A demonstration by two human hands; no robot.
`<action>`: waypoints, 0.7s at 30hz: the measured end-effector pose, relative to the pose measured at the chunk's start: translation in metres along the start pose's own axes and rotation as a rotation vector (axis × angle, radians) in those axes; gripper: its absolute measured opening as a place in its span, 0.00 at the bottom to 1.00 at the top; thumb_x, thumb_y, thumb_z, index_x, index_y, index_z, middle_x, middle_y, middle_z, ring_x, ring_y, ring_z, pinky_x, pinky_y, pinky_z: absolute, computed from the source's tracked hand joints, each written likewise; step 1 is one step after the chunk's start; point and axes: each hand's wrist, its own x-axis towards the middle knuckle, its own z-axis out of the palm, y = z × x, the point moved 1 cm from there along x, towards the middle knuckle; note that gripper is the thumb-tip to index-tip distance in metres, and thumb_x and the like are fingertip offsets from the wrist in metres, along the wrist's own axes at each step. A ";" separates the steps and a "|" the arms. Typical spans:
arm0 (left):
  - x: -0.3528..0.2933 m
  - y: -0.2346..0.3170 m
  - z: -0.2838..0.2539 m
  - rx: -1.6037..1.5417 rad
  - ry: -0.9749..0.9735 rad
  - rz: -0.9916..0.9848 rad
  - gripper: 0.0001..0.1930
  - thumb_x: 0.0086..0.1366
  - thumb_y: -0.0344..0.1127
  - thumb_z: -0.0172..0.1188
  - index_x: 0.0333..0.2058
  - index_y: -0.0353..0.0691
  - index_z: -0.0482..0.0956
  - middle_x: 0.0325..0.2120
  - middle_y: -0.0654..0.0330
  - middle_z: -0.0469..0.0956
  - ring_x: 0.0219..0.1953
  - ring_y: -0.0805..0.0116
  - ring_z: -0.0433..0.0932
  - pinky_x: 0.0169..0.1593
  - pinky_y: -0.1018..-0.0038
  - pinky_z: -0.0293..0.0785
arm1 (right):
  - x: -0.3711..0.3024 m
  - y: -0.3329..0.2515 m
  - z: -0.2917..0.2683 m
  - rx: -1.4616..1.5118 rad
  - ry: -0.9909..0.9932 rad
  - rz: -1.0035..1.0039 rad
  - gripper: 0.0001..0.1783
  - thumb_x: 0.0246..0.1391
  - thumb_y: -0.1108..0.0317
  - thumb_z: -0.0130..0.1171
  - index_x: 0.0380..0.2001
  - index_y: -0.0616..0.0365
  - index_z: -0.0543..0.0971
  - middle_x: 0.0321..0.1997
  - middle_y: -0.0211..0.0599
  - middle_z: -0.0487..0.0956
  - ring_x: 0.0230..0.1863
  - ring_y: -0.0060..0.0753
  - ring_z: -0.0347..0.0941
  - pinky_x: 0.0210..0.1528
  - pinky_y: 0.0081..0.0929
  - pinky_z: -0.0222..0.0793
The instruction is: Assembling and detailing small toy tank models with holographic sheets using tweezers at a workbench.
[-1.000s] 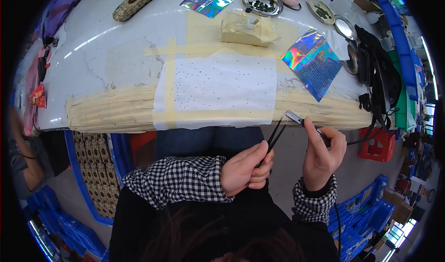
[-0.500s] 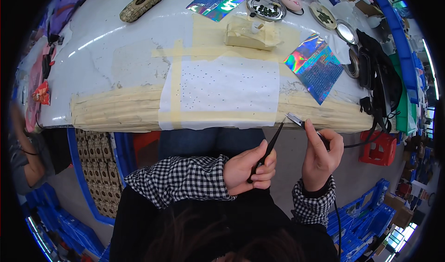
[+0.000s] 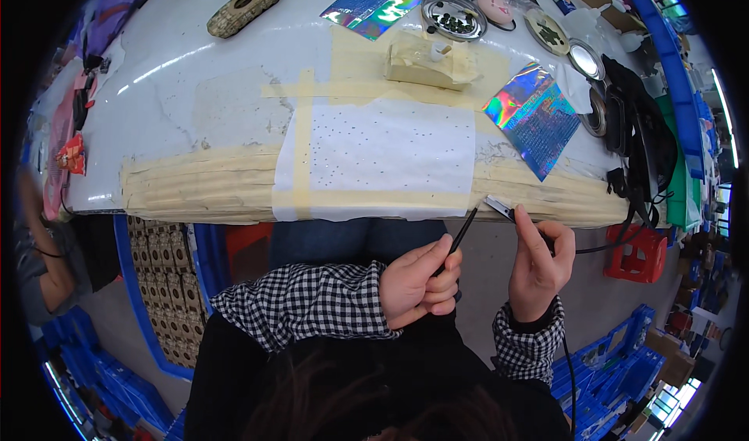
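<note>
My left hand (image 3: 417, 283) is closed around slim black tweezers (image 3: 464, 230), their points up by the table's front edge. In my right hand (image 3: 540, 268) is a corded pen-like tool with a silver tip (image 3: 499, 206); its exact kind is unclear. The two tips are close together but apart, beside the lower right corner of a white sheet (image 3: 437, 160). Many tiny dark specks are scattered over the sheet, which yellow tape (image 3: 303, 145) holds at the left and front.
Beyond the sheet are a tape-wrapped block (image 3: 421, 70), shiny holographic cards (image 3: 538, 121) and a round metal dish (image 3: 429, 12) of dark bits. A camouflage-patterned shell (image 3: 248, 6) lies far left. A blue crate (image 3: 201, 285) of similar parts stands below left; a red stool (image 3: 636, 254) is right.
The tweezers have turned a little in my left hand, and their tip has shifted slightly down. My right hand has barely moved. The whole view has shifted slightly.
</note>
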 end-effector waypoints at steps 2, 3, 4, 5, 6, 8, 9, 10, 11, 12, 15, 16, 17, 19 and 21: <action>0.001 0.000 -0.002 0.009 -0.015 0.017 0.20 0.74 0.51 0.29 0.26 0.47 0.60 0.14 0.73 0.50 0.16 0.80 0.48 0.23 0.81 0.56 | 0.000 0.000 0.001 0.001 0.001 0.016 0.28 0.36 0.82 0.62 0.44 0.45 0.83 0.28 0.30 0.68 0.29 0.29 0.63 0.32 0.25 0.57; 0.002 -0.001 -0.002 0.014 -0.024 0.025 0.20 0.74 0.50 0.29 0.25 0.48 0.59 0.14 0.73 0.50 0.16 0.80 0.49 0.24 0.81 0.56 | 0.000 0.000 0.001 -0.012 0.013 0.011 0.28 0.36 0.82 0.62 0.44 0.45 0.83 0.29 0.30 0.68 0.29 0.29 0.63 0.32 0.25 0.57; 0.002 -0.001 -0.001 0.004 -0.013 0.033 0.20 0.74 0.50 0.29 0.25 0.48 0.59 0.14 0.72 0.51 0.16 0.80 0.49 0.24 0.81 0.56 | 0.001 0.000 0.001 -0.024 0.024 0.007 0.28 0.36 0.82 0.62 0.44 0.45 0.83 0.29 0.30 0.68 0.29 0.29 0.63 0.32 0.25 0.57; 0.003 -0.001 0.000 -0.005 -0.002 0.041 0.20 0.74 0.50 0.29 0.25 0.48 0.59 0.15 0.72 0.51 0.17 0.80 0.50 0.25 0.81 0.57 | 0.001 0.000 0.002 -0.037 0.036 0.002 0.28 0.36 0.82 0.62 0.44 0.45 0.83 0.29 0.30 0.68 0.29 0.30 0.63 0.32 0.25 0.57; 0.003 -0.002 0.001 -0.014 0.009 0.050 0.21 0.74 0.50 0.29 0.24 0.48 0.59 0.15 0.72 0.52 0.17 0.80 0.50 0.25 0.81 0.57 | 0.000 0.000 0.002 -0.010 0.042 0.005 0.27 0.36 0.82 0.62 0.44 0.45 0.83 0.29 0.30 0.68 0.29 0.30 0.63 0.32 0.25 0.57; 0.004 -0.002 0.000 -0.028 -0.005 0.049 0.21 0.74 0.50 0.29 0.24 0.48 0.58 0.16 0.72 0.52 0.18 0.80 0.50 0.25 0.80 0.57 | -0.001 0.000 0.001 0.045 0.055 0.010 0.27 0.37 0.82 0.62 0.44 0.45 0.83 0.29 0.30 0.68 0.29 0.30 0.63 0.32 0.25 0.58; 0.005 -0.002 0.001 -0.036 -0.014 0.045 0.21 0.74 0.50 0.29 0.24 0.48 0.58 0.16 0.72 0.52 0.18 0.80 0.50 0.25 0.80 0.57 | -0.001 -0.002 0.000 0.028 0.039 -0.004 0.27 0.37 0.82 0.62 0.44 0.45 0.83 0.29 0.30 0.68 0.30 0.30 0.63 0.33 0.25 0.58; 0.005 -0.002 0.001 -0.040 -0.021 0.039 0.21 0.74 0.50 0.29 0.24 0.48 0.58 0.16 0.72 0.52 0.18 0.80 0.50 0.25 0.80 0.57 | 0.000 -0.003 -0.001 0.012 0.022 -0.018 0.27 0.37 0.82 0.61 0.44 0.45 0.83 0.29 0.30 0.68 0.30 0.30 0.63 0.33 0.25 0.58; 0.005 -0.001 0.000 -0.045 -0.028 0.034 0.21 0.74 0.50 0.29 0.24 0.48 0.58 0.16 0.72 0.51 0.18 0.80 0.50 0.25 0.80 0.57 | 0.000 -0.005 -0.001 -0.003 0.005 -0.032 0.27 0.37 0.82 0.61 0.44 0.44 0.83 0.29 0.30 0.68 0.30 0.30 0.63 0.33 0.25 0.58; 0.004 -0.001 0.000 -0.049 -0.034 0.029 0.21 0.74 0.50 0.28 0.24 0.48 0.58 0.16 0.72 0.51 0.18 0.80 0.49 0.25 0.81 0.56 | 0.000 -0.005 -0.001 -0.018 0.006 -0.017 0.27 0.37 0.82 0.61 0.44 0.44 0.83 0.30 0.30 0.68 0.30 0.30 0.63 0.34 0.25 0.58; 0.002 0.001 0.001 -0.039 -0.038 0.009 0.21 0.74 0.50 0.28 0.24 0.48 0.58 0.16 0.72 0.50 0.17 0.80 0.48 0.23 0.81 0.55 | 0.002 -0.003 0.003 -0.035 0.017 0.012 0.28 0.36 0.82 0.61 0.44 0.44 0.83 0.30 0.30 0.69 0.30 0.30 0.63 0.34 0.26 0.59; 0.002 0.002 0.002 -0.045 -0.035 -0.010 0.21 0.74 0.51 0.28 0.24 0.48 0.57 0.15 0.73 0.49 0.17 0.80 0.48 0.23 0.82 0.55 | 0.003 -0.002 0.005 -0.022 0.025 0.010 0.28 0.36 0.82 0.61 0.44 0.44 0.83 0.30 0.30 0.69 0.30 0.30 0.63 0.34 0.26 0.59; 0.001 0.002 0.002 -0.051 -0.033 -0.029 0.21 0.74 0.52 0.28 0.24 0.48 0.57 0.15 0.73 0.49 0.16 0.80 0.47 0.22 0.82 0.55 | 0.003 -0.002 0.005 -0.009 0.032 0.009 0.28 0.36 0.82 0.61 0.44 0.44 0.83 0.30 0.30 0.69 0.30 0.30 0.63 0.34 0.26 0.59; 0.002 0.002 0.003 -0.044 -0.045 -0.047 0.22 0.73 0.54 0.28 0.24 0.49 0.57 0.15 0.73 0.48 0.16 0.81 0.46 0.21 0.82 0.54 | 0.001 -0.005 0.001 0.006 0.021 -0.003 0.28 0.36 0.82 0.61 0.44 0.44 0.83 0.30 0.30 0.69 0.30 0.30 0.63 0.34 0.25 0.59; 0.004 0.001 0.005 -0.012 -0.071 -0.048 0.23 0.72 0.56 0.28 0.24 0.49 0.57 0.14 0.73 0.47 0.15 0.81 0.46 0.19 0.82 0.54 | -0.001 -0.006 0.000 0.010 0.019 -0.006 0.28 0.36 0.82 0.61 0.44 0.44 0.83 0.30 0.30 0.69 0.30 0.29 0.63 0.33 0.25 0.59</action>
